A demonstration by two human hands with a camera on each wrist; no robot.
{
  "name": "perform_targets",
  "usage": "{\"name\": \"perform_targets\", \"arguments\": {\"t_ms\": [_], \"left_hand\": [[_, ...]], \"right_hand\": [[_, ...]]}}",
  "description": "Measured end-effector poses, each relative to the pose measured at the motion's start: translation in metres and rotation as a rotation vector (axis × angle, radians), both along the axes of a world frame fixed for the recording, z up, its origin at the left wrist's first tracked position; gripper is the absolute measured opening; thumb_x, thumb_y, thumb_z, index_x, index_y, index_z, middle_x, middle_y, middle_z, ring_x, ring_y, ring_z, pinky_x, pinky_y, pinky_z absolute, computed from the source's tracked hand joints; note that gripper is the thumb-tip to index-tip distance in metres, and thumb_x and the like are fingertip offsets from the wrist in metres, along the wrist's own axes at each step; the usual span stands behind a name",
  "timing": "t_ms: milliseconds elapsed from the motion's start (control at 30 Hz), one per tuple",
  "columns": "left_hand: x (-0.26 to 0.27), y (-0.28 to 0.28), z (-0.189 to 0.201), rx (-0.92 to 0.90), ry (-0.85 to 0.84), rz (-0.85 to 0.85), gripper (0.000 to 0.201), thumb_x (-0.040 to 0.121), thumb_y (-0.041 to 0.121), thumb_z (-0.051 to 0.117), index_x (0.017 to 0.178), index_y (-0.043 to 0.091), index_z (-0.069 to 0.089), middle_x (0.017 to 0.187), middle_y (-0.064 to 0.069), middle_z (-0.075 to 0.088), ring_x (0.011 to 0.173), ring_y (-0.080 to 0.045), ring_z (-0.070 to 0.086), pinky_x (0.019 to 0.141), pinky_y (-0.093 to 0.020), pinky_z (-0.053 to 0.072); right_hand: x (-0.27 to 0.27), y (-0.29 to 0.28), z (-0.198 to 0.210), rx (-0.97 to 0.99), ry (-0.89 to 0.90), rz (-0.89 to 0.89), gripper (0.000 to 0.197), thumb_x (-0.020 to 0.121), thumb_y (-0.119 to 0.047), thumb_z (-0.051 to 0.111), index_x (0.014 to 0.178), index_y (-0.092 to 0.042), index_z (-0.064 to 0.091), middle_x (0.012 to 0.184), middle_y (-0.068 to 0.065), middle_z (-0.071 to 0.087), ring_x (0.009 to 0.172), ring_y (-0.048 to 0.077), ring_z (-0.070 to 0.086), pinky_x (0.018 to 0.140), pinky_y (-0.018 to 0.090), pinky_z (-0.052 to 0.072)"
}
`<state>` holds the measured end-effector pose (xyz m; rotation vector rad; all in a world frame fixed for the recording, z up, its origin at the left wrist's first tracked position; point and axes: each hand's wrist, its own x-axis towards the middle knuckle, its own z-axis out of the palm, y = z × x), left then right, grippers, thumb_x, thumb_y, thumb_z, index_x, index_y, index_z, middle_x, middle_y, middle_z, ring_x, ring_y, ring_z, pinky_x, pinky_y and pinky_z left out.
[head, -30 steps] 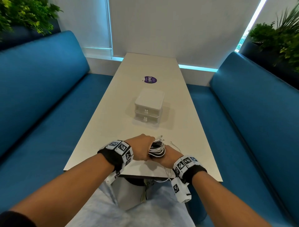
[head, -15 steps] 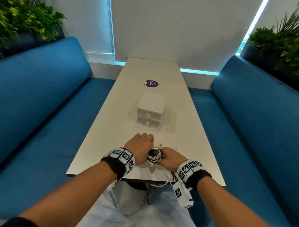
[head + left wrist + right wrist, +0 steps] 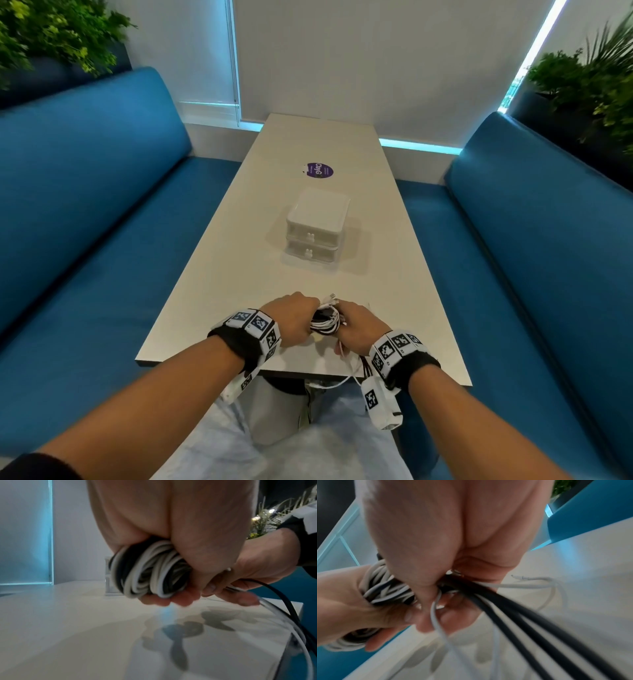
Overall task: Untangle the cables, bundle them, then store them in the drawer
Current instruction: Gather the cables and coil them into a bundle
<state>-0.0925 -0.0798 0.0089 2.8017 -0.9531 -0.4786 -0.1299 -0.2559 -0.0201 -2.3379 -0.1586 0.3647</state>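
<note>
1. White and black cables, wound into a coil (image 3: 325, 320), sit right between our two hands, held just above the near end of the table (image 3: 219, 287).
2. Our left hand (image 3: 291, 322) has its fingers curled around the coil. In the left wrist view the loops (image 3: 150, 572) are packed into the fist, with fingertips (image 3: 178, 600) poking out underneath.
3. Our right hand (image 3: 359, 329) grips the loose ends right beside the coil. From the right wrist view, thumb and fingers are clamped on a bunch of strands where they leave the bundle (image 3: 388, 591).
4. Three or so black cable tails (image 3: 522, 622) run from that grip back toward the wrist, plus a thin white one (image 3: 436, 615) looping down. Kinda blurry, so we can't tell exactly how many.
5. One white plug end (image 3: 522, 577) lies on the tabletop just past the right hand, and another connector (image 3: 331, 297) sticks up from the top of the coil.
6. Some slack hangs off the near table edge toward our lap (image 3: 342, 382).
7. Further up the table is a small white two-drawer box (image 3: 317, 226), both drawers closed, well apart from the hands.
8. Beyond that, a round purple sticker (image 3: 318, 170) is on the tabletop.
9. Blue bench seats (image 3: 102, 222) run down both sides, with green plants (image 3: 51, 34) behind the backrests.
</note>
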Motion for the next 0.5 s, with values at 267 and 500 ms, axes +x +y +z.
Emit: {"name": "perform_targets", "arguments": {"t_ms": [267,500], "left_hand": [[0.014,0.006,0.013,0.04,-0.126,0.042,0.013,0.087,0.023,0.056,0.098,0.018,0.052,0.089,-0.004,0.055,0.074,-0.025,0.055,0.065,-0.034,0.046],[0.037,0.024,0.019,-0.147,-0.101,0.275,0.02,0.09,0.036,0.054,0.1,0.02,0.058,0.093,-0.003,0.065,0.08,-0.028,0.062,0.073,-0.038,0.053]], "right_hand": [[0.006,-0.001,-0.006,-0.006,-0.013,-0.071,0.024,0.09,-0.041,0.057,0.101,-0.02,0.06,0.086,0.0,0.067,0.072,0.017,0.059,0.075,0.043,0.052],[0.004,0.003,0.011,0.157,0.056,-0.08,0.029,0.103,-0.039,0.039,0.089,-0.02,0.055,0.068,-0.005,0.049,0.05,0.008,0.043,0.056,0.027,0.039]]}}
